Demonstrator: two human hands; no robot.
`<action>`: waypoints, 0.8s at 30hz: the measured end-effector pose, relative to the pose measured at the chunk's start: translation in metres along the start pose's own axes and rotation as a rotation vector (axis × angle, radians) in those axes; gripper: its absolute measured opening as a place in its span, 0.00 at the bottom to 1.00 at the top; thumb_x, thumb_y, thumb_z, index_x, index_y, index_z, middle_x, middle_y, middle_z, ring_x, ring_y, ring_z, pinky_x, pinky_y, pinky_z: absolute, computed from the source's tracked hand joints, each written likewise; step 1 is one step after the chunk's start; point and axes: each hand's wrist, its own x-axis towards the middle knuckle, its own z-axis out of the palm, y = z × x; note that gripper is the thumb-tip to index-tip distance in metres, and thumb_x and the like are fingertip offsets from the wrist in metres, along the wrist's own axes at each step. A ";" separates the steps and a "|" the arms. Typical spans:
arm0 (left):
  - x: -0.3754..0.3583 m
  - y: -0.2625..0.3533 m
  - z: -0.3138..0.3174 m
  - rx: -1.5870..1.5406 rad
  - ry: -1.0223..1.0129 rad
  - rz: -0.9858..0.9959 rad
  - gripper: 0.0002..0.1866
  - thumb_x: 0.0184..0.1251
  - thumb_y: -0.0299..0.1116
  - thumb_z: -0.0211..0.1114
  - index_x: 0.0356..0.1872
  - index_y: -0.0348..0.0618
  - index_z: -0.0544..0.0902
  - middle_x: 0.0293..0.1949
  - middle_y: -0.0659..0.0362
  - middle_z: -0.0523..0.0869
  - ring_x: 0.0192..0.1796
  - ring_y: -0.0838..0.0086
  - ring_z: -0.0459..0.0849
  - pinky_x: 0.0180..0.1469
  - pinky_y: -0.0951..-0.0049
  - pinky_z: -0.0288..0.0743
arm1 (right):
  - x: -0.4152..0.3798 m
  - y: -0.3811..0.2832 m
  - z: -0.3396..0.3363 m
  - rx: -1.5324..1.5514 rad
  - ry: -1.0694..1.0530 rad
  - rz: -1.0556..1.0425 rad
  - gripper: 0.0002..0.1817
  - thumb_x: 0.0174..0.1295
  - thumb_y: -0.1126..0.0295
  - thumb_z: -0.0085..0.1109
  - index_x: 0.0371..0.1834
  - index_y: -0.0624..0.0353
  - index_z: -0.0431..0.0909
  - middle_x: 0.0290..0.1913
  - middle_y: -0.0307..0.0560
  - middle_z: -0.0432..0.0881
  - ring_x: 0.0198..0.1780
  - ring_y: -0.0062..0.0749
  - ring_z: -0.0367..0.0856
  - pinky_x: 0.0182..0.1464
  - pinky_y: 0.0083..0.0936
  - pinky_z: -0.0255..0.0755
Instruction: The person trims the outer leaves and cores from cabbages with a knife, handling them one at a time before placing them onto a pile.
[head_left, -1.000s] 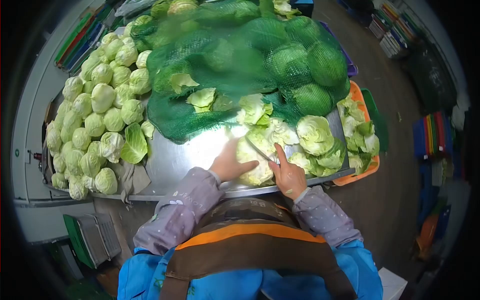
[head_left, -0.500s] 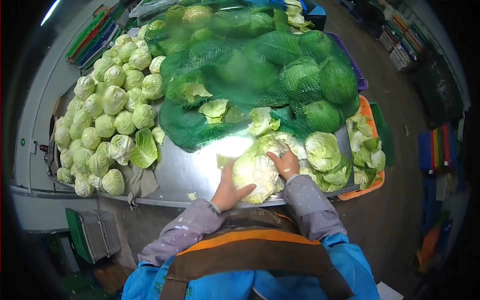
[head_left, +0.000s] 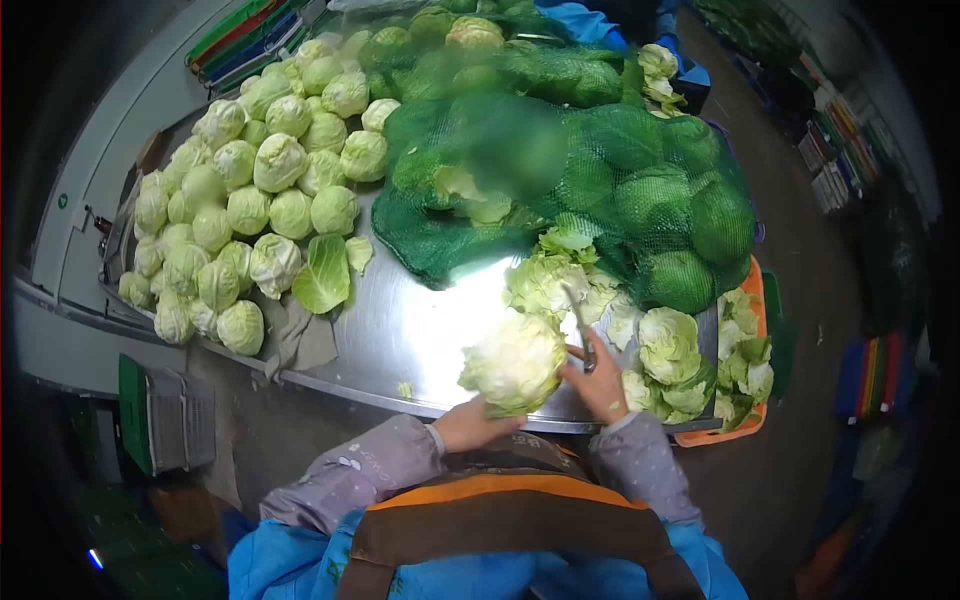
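Observation:
Near the table's front edge, my left hand (head_left: 472,426) grips a pale, trimmed cabbage (head_left: 513,364) from below and from the left. My right hand (head_left: 600,384) is closed around the dark handle of a knife (head_left: 580,318), its blade pointing up and away from me. The thumb of that hand is close to the cabbage's right side; whether it touches cannot be made out. Just beyond the cabbage lie loose peeled leaves (head_left: 548,282) in a heap. More cut outer leaves (head_left: 672,362) sit to the right of my right hand.
Many trimmed cabbages (head_left: 283,160) are piled at the left of the metal table (head_left: 400,330). Green net sacks (head_left: 640,190) of cabbages cover the back. An orange crate (head_left: 745,428) with leaves stands at the right. A grey cloth (head_left: 304,340) hangs near the front edge. A co-worker's blue sleeve (head_left: 580,22) shows behind.
The cabbage has been lifted and turned, with my left hand now lower beneath it. My right hand has come off its top and now shows a knife. The view has shifted.

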 end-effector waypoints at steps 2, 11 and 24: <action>-0.003 0.022 -0.029 0.197 -0.170 -0.066 0.46 0.54 0.63 0.65 0.61 0.30 0.66 0.49 0.43 0.80 0.46 0.61 0.83 0.52 0.68 0.74 | -0.012 -0.023 0.012 -0.153 0.008 -0.095 0.41 0.48 0.63 0.72 0.65 0.65 0.64 0.49 0.56 0.82 0.52 0.37 0.80 0.53 0.27 0.72; 0.082 0.012 -0.028 -0.029 0.165 0.321 0.55 0.38 0.45 0.81 0.64 0.33 0.55 0.56 0.41 0.74 0.56 0.56 0.77 0.59 0.66 0.71 | 0.005 -0.005 -0.011 -0.050 -0.006 -0.057 0.35 0.52 0.61 0.69 0.63 0.61 0.67 0.34 0.45 0.81 0.33 0.35 0.78 0.37 0.30 0.72; 0.073 0.056 0.019 0.211 0.449 0.124 0.51 0.31 0.49 0.81 0.57 0.33 0.64 0.52 0.44 0.74 0.55 0.53 0.74 0.56 0.60 0.70 | 0.009 0.017 -0.028 -0.382 0.085 -0.018 0.24 0.68 0.50 0.43 0.47 0.62 0.76 0.33 0.67 0.80 0.40 0.66 0.77 0.44 0.49 0.69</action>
